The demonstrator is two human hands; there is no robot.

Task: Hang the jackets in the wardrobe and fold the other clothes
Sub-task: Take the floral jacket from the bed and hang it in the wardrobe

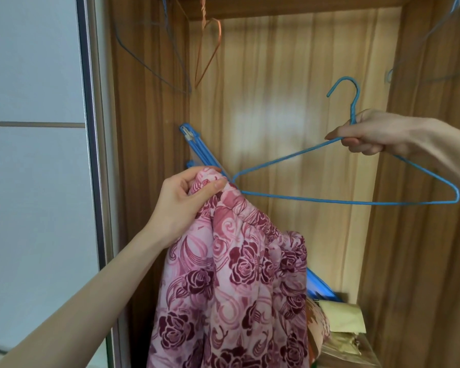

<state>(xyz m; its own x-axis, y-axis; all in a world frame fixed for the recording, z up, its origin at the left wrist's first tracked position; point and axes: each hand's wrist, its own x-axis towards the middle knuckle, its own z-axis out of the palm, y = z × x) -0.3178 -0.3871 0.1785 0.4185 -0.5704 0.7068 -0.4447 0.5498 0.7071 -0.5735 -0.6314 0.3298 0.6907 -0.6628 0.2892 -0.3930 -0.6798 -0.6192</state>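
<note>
A pink quilted jacket with dark red roses [231, 282] hangs down in front of the open wooden wardrobe [276, 102]. My left hand [186, 203] grips the jacket's bunched top edge. My right hand [369, 131] holds a blue wire hanger [343, 200] just below its hook. The hanger's left tip touches the cloth right beside my left thumb; the rest of the hanger is bare and tilts down to the right.
Empty wire hangers hang at the top: grey [149, 65], orange [210, 49] and blue-grey [430, 49]. A blue folded rack [197, 147] leans in the back corner. Paper bags and packets [340, 328] lie on the wardrobe floor. A sliding door frame [93, 155] stands at left.
</note>
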